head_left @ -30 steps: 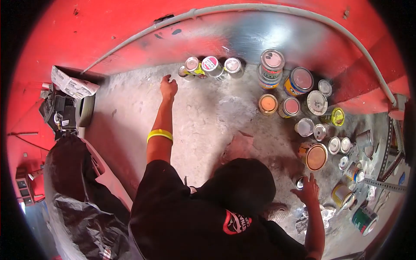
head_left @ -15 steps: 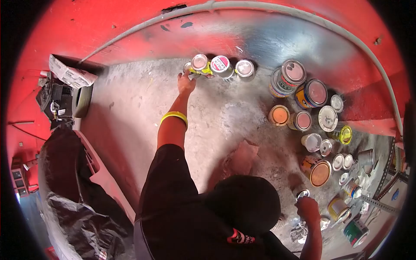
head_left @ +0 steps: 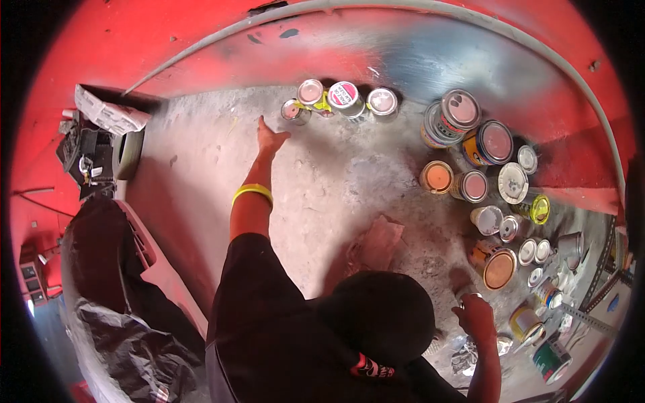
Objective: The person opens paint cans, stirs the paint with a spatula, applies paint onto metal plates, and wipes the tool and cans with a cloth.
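While I watch from afar on the head-cam feed, a person in a black cap (head_left: 383,316) and dark tee (head_left: 269,336) leans over a grey concrete floor (head_left: 222,154) w/ both arms stretched fwd. L hand (head_left: 272,140), below a yellow wristband (head_left: 252,193), is spread open, fingers apart, w/ nothing in its grip. It's over bare floor, near but apart from a small can (head_left: 295,113) at the L end of a short row. Next along, L to R: a pink-topped can (head_left: 311,93) w/ yellow on its side, a pink-and-white-lidded can (head_left: 345,96), then another pale-topped can (head_left: 383,101).

R hand (head_left: 477,317) is partly curled at a silver can (head_left: 465,293), which it mostly hides; I can't tell if it's gripping or just touching. Just above that, in view, stands a big brown-topped tin (head_left: 499,269), part of a loose cluster incl. an orange-topped tin (head_left: 438,176) and a yellow-rimmed can (head_left: 539,209). Bg: red wall (head_left: 222,40) w/ a pipe curving across; far L, a tyre (head_left: 127,156) and black plastic sheeting (head_left: 101,269).
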The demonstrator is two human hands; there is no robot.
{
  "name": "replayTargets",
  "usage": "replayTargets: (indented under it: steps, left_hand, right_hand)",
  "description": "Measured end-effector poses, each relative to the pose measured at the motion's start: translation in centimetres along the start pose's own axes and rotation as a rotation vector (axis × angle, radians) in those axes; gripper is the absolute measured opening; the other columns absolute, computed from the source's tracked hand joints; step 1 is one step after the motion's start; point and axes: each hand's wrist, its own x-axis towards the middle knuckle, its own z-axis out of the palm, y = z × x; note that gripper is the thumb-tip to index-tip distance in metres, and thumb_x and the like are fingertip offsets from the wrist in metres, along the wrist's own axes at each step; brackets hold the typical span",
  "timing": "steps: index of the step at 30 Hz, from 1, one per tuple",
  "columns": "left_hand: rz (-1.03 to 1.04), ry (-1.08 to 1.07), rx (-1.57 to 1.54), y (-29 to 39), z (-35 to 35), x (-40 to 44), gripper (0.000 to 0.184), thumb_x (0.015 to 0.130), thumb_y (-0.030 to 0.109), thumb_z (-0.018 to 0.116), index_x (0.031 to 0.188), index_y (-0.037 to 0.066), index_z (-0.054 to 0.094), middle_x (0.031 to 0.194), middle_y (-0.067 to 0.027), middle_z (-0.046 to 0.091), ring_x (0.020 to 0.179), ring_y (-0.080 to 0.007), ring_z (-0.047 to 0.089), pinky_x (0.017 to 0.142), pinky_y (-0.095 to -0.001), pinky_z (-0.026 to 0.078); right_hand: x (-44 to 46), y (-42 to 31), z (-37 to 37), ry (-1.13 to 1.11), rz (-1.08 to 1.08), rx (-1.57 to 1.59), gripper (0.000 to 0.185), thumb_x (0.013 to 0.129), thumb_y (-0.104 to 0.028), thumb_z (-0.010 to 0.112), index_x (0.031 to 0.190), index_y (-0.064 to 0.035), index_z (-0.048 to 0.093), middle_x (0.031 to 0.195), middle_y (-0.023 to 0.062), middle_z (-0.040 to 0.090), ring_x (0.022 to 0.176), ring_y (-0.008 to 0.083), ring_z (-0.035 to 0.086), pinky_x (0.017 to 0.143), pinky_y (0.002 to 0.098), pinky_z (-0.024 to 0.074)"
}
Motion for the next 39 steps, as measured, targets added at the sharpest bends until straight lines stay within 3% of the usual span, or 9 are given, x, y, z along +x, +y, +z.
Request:
replayTargets:
  steps: [2,6,9,12,14,18,22,29,39]
  left_hand:
    - [-0.049,-0.155,-0.418,-0.2,2.5,1.7,0.101,0.064,0.019,0.085,0.143,-0.002,0.026,0.142,-0.0219,0.043,0.122,-0.0314,0.051,0.103,-0.0383,0.043]
    - [-0.346,-0.393,-1.19,5.3,4.5,2.5,0.091,0.064,0.019,0.087,0.137,-0.002,0.036,0.133,-0.0168,0.054,0.115,-0.028,0.057,0.097,-0.0346,0.047]
    - [-0.156,-0.078,-0.37,8.7,2.7,0.3,0.08,0.065,0.029,0.087,0.127,-0.002,0.047,0.113,-0.0109,0.064,0.098,-0.0263,0.063,0.088,-0.0337,0.051]
    - [-0.06,0.118,-0.333,5.1,4.8,-0.2,0.075,0.064,0.033,0.088,0.12,-0.003,0.053,0.1,-0.0081,0.067,0.089,-0.022,0.065,0.082,-0.0327,0.052]
    - [-0.09,0.102,-0.766,3.6,4.1,-2.2,0.071,0.066,0.027,0.087,0.119,-0.006,0.054,0.108,-0.011,0.065,0.094,-0.0196,0.063,0.083,-0.0318,0.051]
    - [-0.277,-0.161,-1.232,9.9,-6.5,-11.8,0.066,0.074,0.009,0.081,0.129,-0.006,0.048,0.122,-0.0125,0.059,0.104,-0.0178,0.059,0.093,-0.0322,0.047]
    - [0.093,-0.557,-1.345,14.7,-11.8,-16.9,0.076,0.071,0.001,0.081,0.137,0.001,0.044,0.128,-0.0072,0.057,0.117,-0.0181,0.055,0.102,-0.0335,0.043]
    - [0.212,-1.231,-1.687,25.6,-14.6,-20.4,0.084,0.07,0.003,0.072,0.145,-0.002,0.034,0.136,-0.0107,0.053,0.125,-0.0235,0.052,0.11,-0.0364,0.036]
    - [0.146,-1.029,-1.413,22.6,-14.1,-19.4,0.076,0.074,0.004,0.075,0.141,-0.002,0.039,0.13,-0.0116,0.055,0.119,-0.0212,0.055,0.101,-0.0348,0.045]
  right_hand:
    - [0.4,0.0,0.3,0.008,-0.03,-0.011,0.031,0.077,-0.024,0.076,0.096,-0.0043,0.061,0.089,0.0177,0.064,0.084,0.0389,0.063,0.071,0.0488,0.05]
    - [0.0,-1.1,-0.7,0.034,-0.03,-0.03,0.031,0.078,-0.024,0.075,0.097,-0.0042,0.06,0.088,0.0175,0.064,0.082,0.0389,0.064,0.07,0.049,0.0502]
    - [-0.6,-0.9,-0.1,0.086,-0.031,-0.013,0.032,0.078,-0.029,0.075,0.096,-0.0055,0.062,0.086,0.0182,0.065,0.076,0.0372,0.065,0.066,0.0483,0.0515]
    - [-1.1,-1.2,-0.6,0.077,-0.041,-0.005,0.032,0.078,-0.029,0.076,0.095,-0.0052,0.061,0.085,0.0175,0.065,0.075,0.0374,0.065,0.064,0.0485,0.0514]
    - [-1.5,-1.2,-0.8,0.073,-0.026,-0.006,0.032,0.079,-0.029,0.075,0.095,-0.0052,0.061,0.084,0.0173,0.064,0.076,0.0374,0.065,0.064,0.0484,0.0515]
    - [-1.5,-1.2,-1.3,0.064,-0.042,-0.038,0.031,0.079,-0.028,0.075,0.096,-0.0057,0.061,0.084,0.0169,0.064,0.077,0.0375,0.065,0.065,0.0477,0.0519]
    - [-0.8,-2.0,-2.5,0.15,-0.164,-0.04,0.03,0.079,-0.027,0.074,0.097,-0.0065,0.061,0.085,0.0166,0.064,0.079,0.037,0.065,0.067,0.0467,0.0523]
    - [-2.9,-3.7,-7.2,0.373,-0.273,0.005,0.037,0.08,-0.025,0.073,0.11,-0.0082,0.059,0.089,0.0163,0.064,0.084,0.0357,0.065,0.07,0.0464,0.053]
    - [-4.2,-2.4,-3.8,0.252,-0.227,0.088,0.031,0.082,-0.028,0.072,0.102,-0.0072,0.062,0.09,0.0154,0.064,0.086,0.0372,0.064,0.073,0.047,0.0511]
